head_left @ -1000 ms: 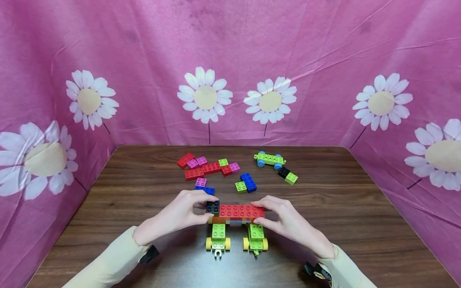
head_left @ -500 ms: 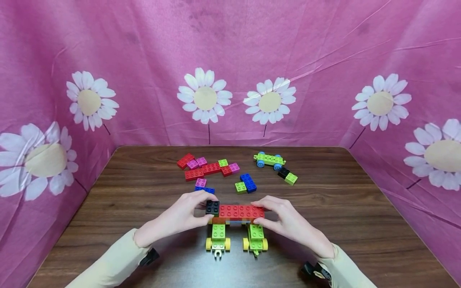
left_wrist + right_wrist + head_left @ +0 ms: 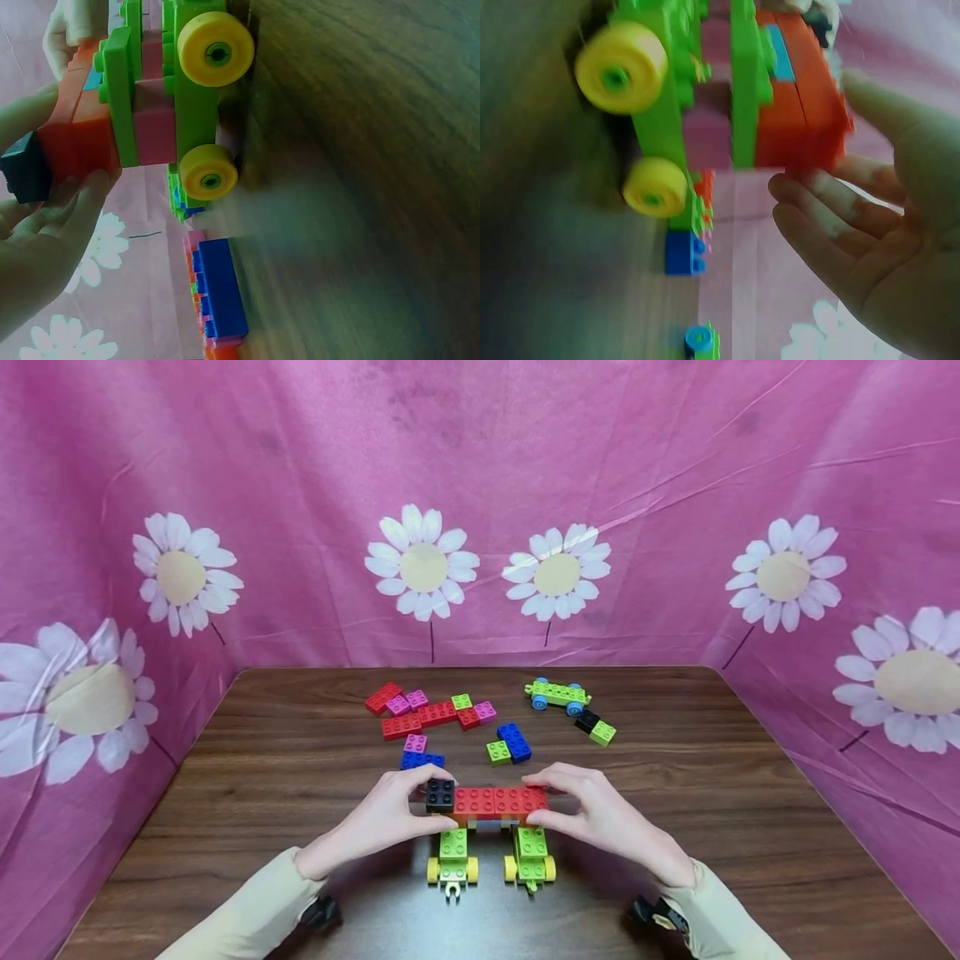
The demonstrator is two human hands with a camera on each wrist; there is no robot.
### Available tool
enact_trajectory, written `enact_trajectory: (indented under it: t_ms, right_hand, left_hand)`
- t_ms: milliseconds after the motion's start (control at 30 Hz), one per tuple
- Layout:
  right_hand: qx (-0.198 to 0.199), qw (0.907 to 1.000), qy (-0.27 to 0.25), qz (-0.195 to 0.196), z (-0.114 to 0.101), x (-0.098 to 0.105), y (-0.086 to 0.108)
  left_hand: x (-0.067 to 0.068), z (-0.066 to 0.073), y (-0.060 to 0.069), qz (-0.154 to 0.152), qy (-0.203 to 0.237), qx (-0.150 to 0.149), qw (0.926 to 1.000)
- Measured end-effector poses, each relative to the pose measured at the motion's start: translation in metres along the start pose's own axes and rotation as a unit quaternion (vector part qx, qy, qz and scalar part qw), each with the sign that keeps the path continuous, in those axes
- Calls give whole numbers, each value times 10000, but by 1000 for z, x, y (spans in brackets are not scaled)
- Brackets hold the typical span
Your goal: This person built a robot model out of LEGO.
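Note:
A toy brick build stands near me, two red bricks (image 3: 474,803) bridging two lime green wheeled bases (image 3: 453,868) with yellow wheels. A black brick (image 3: 440,795) sits on its left end. My left hand (image 3: 384,817) grips that end; in the left wrist view its thumb and fingers lie on opposite sides of the red brick (image 3: 82,142), just below the black one. At the right end, my right hand (image 3: 600,806) holds the build between thumb and fingers. Pink bricks (image 3: 707,135) show between the green layers in the right wrist view, which is blurred.
Behind the build lie loose red bricks (image 3: 401,727), pink bricks (image 3: 416,743), blue bricks (image 3: 513,742) and a green brick (image 3: 498,752). A green wheeled base with blue wheels (image 3: 557,693) stands farther back, near a black brick (image 3: 587,720). A pink flowered cloth (image 3: 480,460) surrounds the table.
My left hand has shifted from around the black brick onto the red brick below it, its thumb moving slightly right and nearer me. The right hand stays at the right end.

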State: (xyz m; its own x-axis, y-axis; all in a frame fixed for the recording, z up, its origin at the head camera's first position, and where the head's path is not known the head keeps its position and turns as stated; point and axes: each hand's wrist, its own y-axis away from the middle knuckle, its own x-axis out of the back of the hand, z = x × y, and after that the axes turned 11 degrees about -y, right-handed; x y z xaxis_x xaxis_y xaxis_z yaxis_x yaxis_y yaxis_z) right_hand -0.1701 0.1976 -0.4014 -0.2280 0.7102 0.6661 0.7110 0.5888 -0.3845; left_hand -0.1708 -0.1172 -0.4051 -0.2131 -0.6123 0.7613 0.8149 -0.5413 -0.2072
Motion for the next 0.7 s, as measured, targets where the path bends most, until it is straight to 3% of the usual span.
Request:
enact_trajectory:
  t_ms: [133,300,367,533,700]
  right_hand:
    - [-108,9986,250,446,17,22,-8]
    - [-803,9874,691,1174,62,54,-21]
    - [-1086,9813,913,1299,83,63,-25]
    - [-1682,9701,1355,1110,122,75,-29]
    - [-2202,9622,1451,682,139,76,-32]
  left_hand:
    - [-2,-1,-1,2,85,49,10000]
    - [-3,-1,-1,15,101,98,9999]
    - [-3,-1,-1,41,115,112,9999]
    - [-7,-3,0,174,89,93,9998]
    - [-10,-5,0,283,135,64,9995]
